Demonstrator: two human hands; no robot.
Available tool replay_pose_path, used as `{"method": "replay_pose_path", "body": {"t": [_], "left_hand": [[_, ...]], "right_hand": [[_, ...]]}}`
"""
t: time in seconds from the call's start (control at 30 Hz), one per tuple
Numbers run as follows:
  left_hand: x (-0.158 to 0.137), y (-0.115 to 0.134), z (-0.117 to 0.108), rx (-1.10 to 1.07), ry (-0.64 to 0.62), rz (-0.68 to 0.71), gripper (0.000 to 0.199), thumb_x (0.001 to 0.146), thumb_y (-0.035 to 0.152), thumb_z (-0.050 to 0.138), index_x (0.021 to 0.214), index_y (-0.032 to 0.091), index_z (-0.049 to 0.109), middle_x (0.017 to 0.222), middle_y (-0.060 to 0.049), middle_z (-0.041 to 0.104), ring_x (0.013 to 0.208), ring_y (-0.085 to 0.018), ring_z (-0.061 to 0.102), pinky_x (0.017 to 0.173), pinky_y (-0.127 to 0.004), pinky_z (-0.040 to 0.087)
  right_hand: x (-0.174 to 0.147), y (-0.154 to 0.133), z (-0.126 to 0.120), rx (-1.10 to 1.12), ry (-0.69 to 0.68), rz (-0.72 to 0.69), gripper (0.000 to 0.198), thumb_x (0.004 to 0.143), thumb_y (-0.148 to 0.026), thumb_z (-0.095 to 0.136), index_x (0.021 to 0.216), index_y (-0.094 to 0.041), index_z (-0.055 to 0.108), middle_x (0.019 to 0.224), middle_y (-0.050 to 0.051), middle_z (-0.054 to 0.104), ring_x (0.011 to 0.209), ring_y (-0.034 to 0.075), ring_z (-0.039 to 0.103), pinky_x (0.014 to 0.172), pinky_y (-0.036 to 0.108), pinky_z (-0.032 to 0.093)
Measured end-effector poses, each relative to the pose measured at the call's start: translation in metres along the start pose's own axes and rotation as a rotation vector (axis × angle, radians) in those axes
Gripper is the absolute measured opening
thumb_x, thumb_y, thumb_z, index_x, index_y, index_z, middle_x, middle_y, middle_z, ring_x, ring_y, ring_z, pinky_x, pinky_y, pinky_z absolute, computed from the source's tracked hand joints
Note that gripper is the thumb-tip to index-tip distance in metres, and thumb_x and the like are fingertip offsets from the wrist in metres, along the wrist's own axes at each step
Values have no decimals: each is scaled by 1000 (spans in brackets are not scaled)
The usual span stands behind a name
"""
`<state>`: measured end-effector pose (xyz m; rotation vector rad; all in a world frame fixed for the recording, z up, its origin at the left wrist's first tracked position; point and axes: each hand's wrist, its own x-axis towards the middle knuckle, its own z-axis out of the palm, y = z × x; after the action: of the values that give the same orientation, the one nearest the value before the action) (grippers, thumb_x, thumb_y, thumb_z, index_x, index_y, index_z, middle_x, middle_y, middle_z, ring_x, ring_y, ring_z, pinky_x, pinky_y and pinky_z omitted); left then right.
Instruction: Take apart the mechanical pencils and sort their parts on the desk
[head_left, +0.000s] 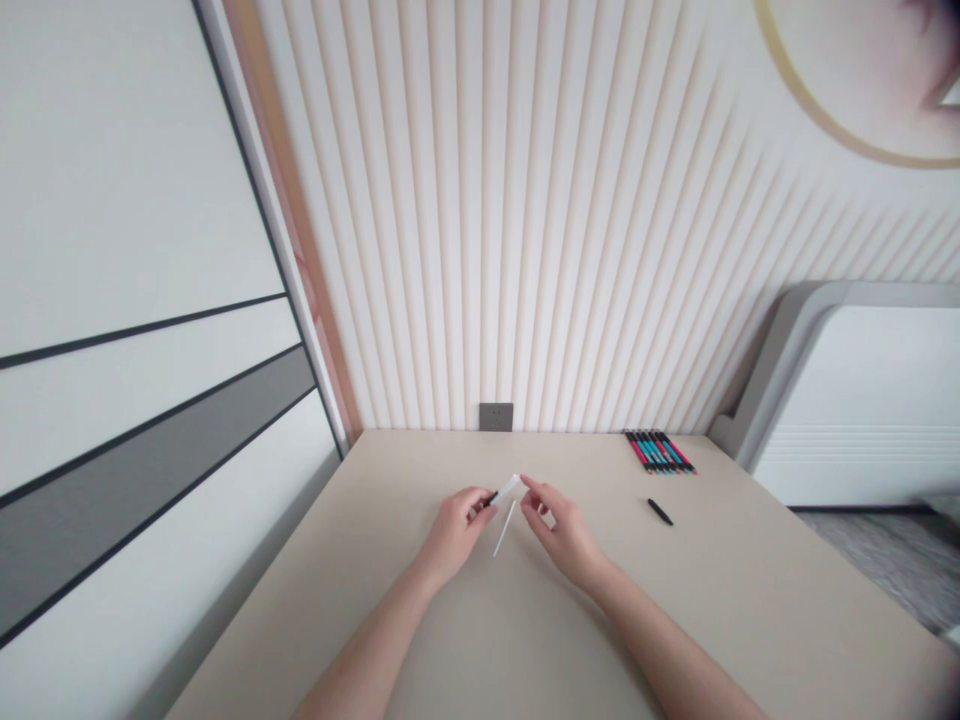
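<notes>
My left hand (pixel 459 527) is closed around the black end of a translucent white pen barrel (pixel 507 489), which tilts up to the right above the table. The index fingertip of my right hand (pixel 559 522) is at the barrel's upper end. A thin white stick (pixel 504 530), looking like a pen refill, slants down and left from the fingers of my right hand, which seem to pinch its upper end. Its exact contact with the fingers is too small to make out. To the right of my hands lies a short black pen cap (pixel 661 512).
Several red and blue pens (pixel 660 452) with black ends lie side by side at the back right of the beige table (pixel 495 650). A dark wall socket (pixel 496 417) sits behind the table's rear edge. A white cabinet (pixel 150 200) borders the left side, and a padded headboard (pixel 855 390) the right.
</notes>
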<state>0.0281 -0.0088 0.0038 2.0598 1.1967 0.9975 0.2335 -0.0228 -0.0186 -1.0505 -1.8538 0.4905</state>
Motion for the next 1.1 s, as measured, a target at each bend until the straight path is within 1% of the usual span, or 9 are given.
{"method": "replay_pose_path", "body": {"t": [0.1,0.23,0.3,0.43,0.57,0.7,0.93,1.0,1.1], "left_hand": [[1,-4,-3,120,84,24,18,91,27,50,94,19,65,90,-5,68,80,-18,61,74,-28,47],[0,-12,-3,288,66,89,15,92,21,50,96,20,64,94,-5,65,90,-20,60,82,-31,47],[-1,-14,-2,323,48,92,14,92,19,50,96,21,64,94,-5,64,91,-20,60,83,-31,47],[0,-16,-1,345,43,89,13,92,19,51,96,20,64,95,-4,63,92,-19,60,84,-31,47],[1,-18,-1,343,36,93,14,92,18,51,97,20,64,96,-4,63,92,-19,60,84,-31,47],[2,-19,-4,344,33,96,14,92,19,52,97,21,65,96,-4,64,93,-20,61,85,-31,47],[3,-23,-9,379,33,67,18,93,17,50,98,20,67,95,-5,64,92,-20,61,85,-32,47],[3,-23,-8,380,33,70,18,93,18,49,98,21,67,95,-5,64,92,-20,61,84,-32,47],[3,-22,-7,369,32,77,19,94,20,49,98,21,67,95,-5,64,92,-20,61,84,-32,47]], "right_hand": [[-3,2,3,-198,-106,-19,34,94,-22,48,127,-24,57,101,7,64,95,20,59,87,35,47],[-6,-1,11,-416,-270,-142,26,94,-22,52,115,-31,66,114,6,63,107,22,55,93,38,41],[-6,-3,15,-459,-322,-187,24,95,-23,52,111,-32,68,113,4,65,107,21,55,93,37,39],[-3,-3,16,-507,-367,-212,17,95,-26,55,98,-30,71,99,2,69,97,19,59,90,36,37],[0,-2,15,-516,-372,-247,15,94,-28,57,88,-24,70,90,2,69,92,19,59,87,35,38],[3,-1,8,-476,-338,-263,17,97,-25,50,90,-21,65,88,3,68,89,18,60,85,32,41],[9,10,-24,-495,-76,-10,23,101,-27,39,97,-22,61,88,5,66,84,19,62,77,31,46],[10,11,-29,-488,-56,16,24,101,-28,39,95,-22,62,88,5,66,85,19,62,78,31,46],[11,9,-30,-477,-83,-11,23,100,-27,41,96,-22,63,90,5,66,86,19,62,80,31,47]]}}
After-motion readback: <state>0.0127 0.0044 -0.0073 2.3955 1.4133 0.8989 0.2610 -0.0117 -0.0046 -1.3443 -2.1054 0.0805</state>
